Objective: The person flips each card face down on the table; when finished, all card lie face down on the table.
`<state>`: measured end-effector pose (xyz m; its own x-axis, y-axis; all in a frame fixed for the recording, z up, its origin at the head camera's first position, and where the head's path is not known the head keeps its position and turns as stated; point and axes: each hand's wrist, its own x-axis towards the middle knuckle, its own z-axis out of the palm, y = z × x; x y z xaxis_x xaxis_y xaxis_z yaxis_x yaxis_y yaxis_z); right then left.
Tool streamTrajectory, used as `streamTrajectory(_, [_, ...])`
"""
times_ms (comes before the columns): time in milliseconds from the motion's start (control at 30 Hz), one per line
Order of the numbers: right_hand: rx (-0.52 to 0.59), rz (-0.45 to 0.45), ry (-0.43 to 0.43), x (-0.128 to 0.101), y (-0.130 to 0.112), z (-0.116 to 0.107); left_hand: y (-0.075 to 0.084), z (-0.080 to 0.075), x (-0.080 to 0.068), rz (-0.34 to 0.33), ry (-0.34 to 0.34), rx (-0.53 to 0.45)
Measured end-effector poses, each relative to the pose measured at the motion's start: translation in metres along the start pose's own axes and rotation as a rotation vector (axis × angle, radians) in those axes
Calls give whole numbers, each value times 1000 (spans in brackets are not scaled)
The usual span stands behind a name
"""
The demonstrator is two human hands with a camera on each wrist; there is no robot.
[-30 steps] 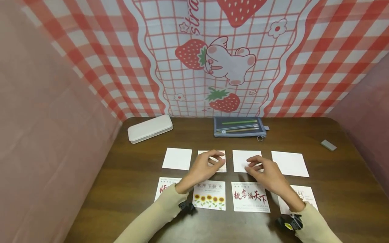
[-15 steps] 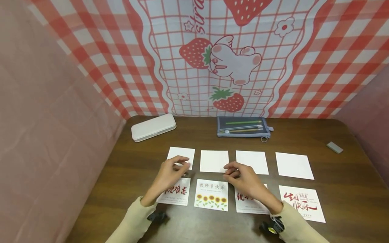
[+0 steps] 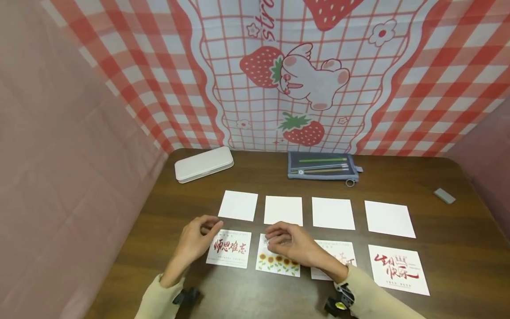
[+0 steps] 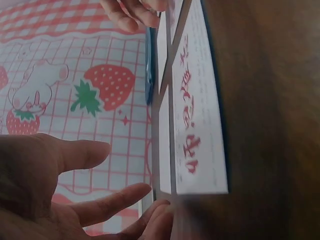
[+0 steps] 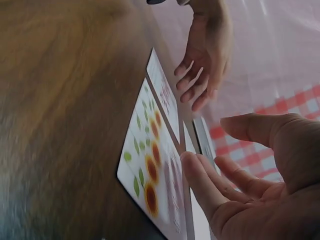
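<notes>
Two hands hover over a brown wooden table [image 3: 438, 230], fingers loosely curled, grasping nothing: left hand [image 3: 198, 237] just beside the white card with red calligraphy [image 3: 229, 254], right hand [image 3: 292, 243] above the sunflower-printed card [image 3: 279, 263]. Four blank white cards [image 3: 333, 213] already lie aligned behind four printed ones; pairing looks undone.
</notes>
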<state>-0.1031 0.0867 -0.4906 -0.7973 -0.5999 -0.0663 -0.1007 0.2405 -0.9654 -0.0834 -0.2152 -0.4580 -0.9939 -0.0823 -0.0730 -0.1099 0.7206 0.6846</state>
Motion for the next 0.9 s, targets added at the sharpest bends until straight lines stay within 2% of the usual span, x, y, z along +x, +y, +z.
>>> streamTrajectory(200, [174, 32, -96, 5, -4, 8, -9, -7, -10, -22, 4, -26])
streamTrajectory(367, [285, 86, -134, 9, -8, 13, -11, -9, -16, -26, 9, -47])
streamTrajectory(600, [522, 237, -122, 12, -14, 22, -13, -8, -28, -45, 7, -69])
streamTrajectory(733, [629, 284, -107, 12, -17, 25, -14, -5, -35, -50, 14, -91])
streamTrajectory(900, [699, 310, -66, 12, -21, 30, -14, 0, -40, -54, 29, -115])
